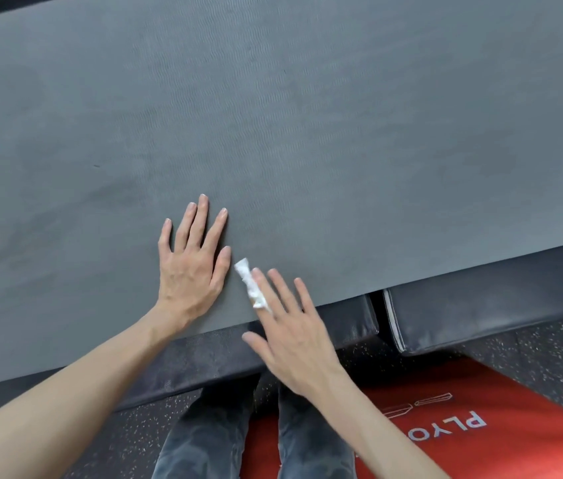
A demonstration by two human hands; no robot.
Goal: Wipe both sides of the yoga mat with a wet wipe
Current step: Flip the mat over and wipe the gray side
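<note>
While your left hand (192,267) lies flat w/ fingers spread on the grey yoga mat (273,133) nr its near edge, your right hand (294,335), fingers straight, presses the scrunched white wet wipe (249,286) onto the mat just beside it. Mat lies over black pads (480,305).

I am seeing the yoga mat (273,115) running off the left, top and right edges, so its ends stay out of sight. It is covering most of the dark pads (480,302) beneath. The wet wipe (250,286) is lying partly under the right hand (294,337) (how the fingers hold it I cannot tell). The red mat (480,426) lettering is getting cut off by an arm.
</note>
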